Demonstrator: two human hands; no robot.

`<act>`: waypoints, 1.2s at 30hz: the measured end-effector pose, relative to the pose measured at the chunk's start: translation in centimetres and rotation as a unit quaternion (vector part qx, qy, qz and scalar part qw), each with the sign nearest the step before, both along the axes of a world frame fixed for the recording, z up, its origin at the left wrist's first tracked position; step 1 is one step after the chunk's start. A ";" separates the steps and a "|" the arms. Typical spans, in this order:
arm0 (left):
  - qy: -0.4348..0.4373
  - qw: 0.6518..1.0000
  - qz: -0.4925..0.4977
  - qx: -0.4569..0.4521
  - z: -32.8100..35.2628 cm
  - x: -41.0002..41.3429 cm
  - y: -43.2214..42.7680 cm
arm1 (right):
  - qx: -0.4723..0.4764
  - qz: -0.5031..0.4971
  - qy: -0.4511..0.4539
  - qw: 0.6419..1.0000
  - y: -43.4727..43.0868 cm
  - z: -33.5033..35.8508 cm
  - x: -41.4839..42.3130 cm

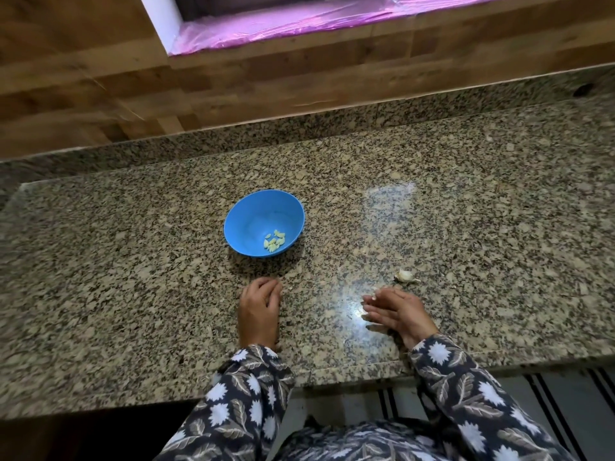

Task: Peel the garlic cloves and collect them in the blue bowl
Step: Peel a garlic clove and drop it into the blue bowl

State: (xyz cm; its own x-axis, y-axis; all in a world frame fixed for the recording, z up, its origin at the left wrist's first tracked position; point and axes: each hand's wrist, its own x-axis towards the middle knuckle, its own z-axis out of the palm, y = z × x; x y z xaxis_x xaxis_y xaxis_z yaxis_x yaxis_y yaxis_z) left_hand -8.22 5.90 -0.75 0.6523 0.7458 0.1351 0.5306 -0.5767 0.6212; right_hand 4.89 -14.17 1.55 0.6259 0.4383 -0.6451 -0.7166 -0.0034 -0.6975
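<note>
Countertop of speckled brown-and-beige granite (133,261), seen from above, with a bright glare patch right of centre.

Round blue plastic bowl (251,216) stands upright on the stone, left of centre and beyond both hands. A small cluster of pale yellow-green peeled garlic cloves (275,241) lies inside, on the near-right part of its floor.

Unpeeled piece of garlic in white papery skin (404,275) lies on the counter to the right, well apart from the bowl and just beyond the right hand.

Left hand (259,311) rests knuckles-up on the stone, near the bowl's front but not touching it. Its fingers are curled under. Cannot tell whether anything is held inside them.

Right hand (397,311) stands on its little-finger edge on the counter, fingers (376,306) straight, close together and pointing left, gripping nothing. A small pale scrap (374,296) sits at the uppermost fingertip; skin or clove, cannot tell.

Both arms wear dark sleeves with a white flower-and-leaf print (253,394).

Wood-grain wall panelling (100,94) rises behind the counter, and a pink plastic sheet (299,24) lies along the ledge above it. Striped floor covering (549,394) shows below the counter's front edge.
</note>
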 end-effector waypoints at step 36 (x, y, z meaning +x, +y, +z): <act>0.002 0.805 -0.570 0.166 -1.8 -1.0 -1.6 | 0.033 -0.127 0.011 0.991 -0.3 -0.2 -2.0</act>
